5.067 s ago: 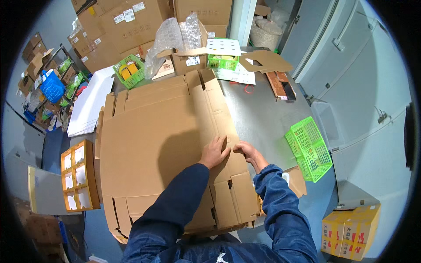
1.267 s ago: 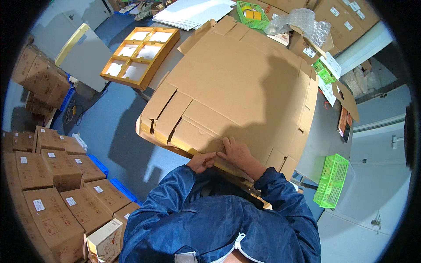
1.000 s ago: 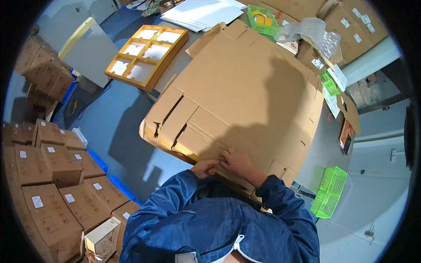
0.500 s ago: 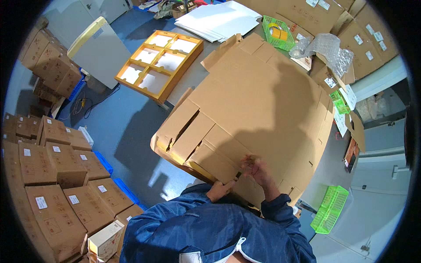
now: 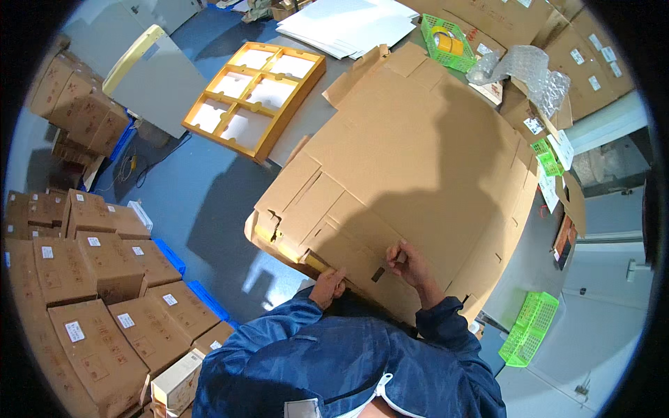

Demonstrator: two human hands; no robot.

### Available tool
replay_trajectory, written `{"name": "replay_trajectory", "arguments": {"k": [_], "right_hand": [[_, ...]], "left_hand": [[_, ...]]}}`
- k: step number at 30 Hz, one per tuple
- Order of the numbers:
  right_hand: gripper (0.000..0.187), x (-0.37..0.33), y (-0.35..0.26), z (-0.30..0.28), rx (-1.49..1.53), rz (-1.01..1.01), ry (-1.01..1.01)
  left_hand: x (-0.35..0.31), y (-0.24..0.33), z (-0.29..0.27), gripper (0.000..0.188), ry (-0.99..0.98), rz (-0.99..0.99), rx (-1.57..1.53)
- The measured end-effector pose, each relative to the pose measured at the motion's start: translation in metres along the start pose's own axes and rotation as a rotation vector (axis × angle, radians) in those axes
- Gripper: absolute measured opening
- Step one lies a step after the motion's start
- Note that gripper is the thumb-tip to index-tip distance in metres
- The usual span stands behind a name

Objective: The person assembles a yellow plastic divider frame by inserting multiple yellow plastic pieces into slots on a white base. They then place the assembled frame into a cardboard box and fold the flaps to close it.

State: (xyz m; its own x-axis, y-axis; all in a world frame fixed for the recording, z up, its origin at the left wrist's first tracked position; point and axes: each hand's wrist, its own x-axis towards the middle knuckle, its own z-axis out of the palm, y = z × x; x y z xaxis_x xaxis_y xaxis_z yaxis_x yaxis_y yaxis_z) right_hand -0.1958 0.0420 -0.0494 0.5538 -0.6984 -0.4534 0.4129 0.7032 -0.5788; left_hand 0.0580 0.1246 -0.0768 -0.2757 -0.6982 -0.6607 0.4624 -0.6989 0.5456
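A large flattened brown cardboard sheet (image 5: 418, 160) with slots and flaps lies slanted across the table in front of me. At its near left edge my left hand (image 5: 326, 288) is closed with its fingers on the cardboard rim. A yellow strip (image 5: 317, 262) shows along that edge beside it. My right hand (image 5: 410, 266) is over the near part of the sheet, fingers curled together; whether anything small is between them is hidden. A short dark slot (image 5: 378, 275) lies in the cardboard between both hands.
A yellow six-compartment tray (image 5: 258, 97) and white sheets (image 5: 348, 26) lie beyond the cardboard. A green basket (image 5: 446, 45) holds tape rolls; bubble wrap (image 5: 519, 73) lies nearby. Another green basket (image 5: 529, 327) is at the right. Stacked cartons (image 5: 104, 272) fill the left.
My left hand has moved left along the near edge, away from the dark slot. My right hand has risen slightly and curled. The flaps at the left now lie flatter.
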Motion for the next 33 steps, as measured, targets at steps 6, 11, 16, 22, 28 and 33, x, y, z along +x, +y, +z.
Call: {"name": "replay_trajectory", "arguments": {"k": [6,11,16,22,28,33], "right_hand": [[0.021,-0.004,-0.011,0.078,-1.535,-0.178,0.102],[0.023,-0.024,-0.014,0.134,-2.032,-0.230,-0.181],[0.020,-0.021,-0.006,0.129,-2.164,-0.355,-0.187],[0.018,-0.007,0.011,0.126,-2.219,-0.341,-0.227],[0.015,-0.044,-0.002,0.125,-2.055,-0.115,-0.200],[0.018,-0.077,-0.016,0.123,-1.998,-0.190,-0.326]], "left_hand": [[-0.006,0.017,0.003,0.019,0.096,0.104,0.362],[-0.013,0.019,0.009,0.025,0.122,0.299,0.624],[-0.018,0.023,0.024,0.026,0.060,0.355,0.567],[-0.017,0.033,0.018,0.031,0.069,0.136,0.715],[-0.053,0.162,0.037,0.030,-0.682,0.114,1.167],[0.055,0.308,0.006,0.021,0.184,0.639,1.291]]}}
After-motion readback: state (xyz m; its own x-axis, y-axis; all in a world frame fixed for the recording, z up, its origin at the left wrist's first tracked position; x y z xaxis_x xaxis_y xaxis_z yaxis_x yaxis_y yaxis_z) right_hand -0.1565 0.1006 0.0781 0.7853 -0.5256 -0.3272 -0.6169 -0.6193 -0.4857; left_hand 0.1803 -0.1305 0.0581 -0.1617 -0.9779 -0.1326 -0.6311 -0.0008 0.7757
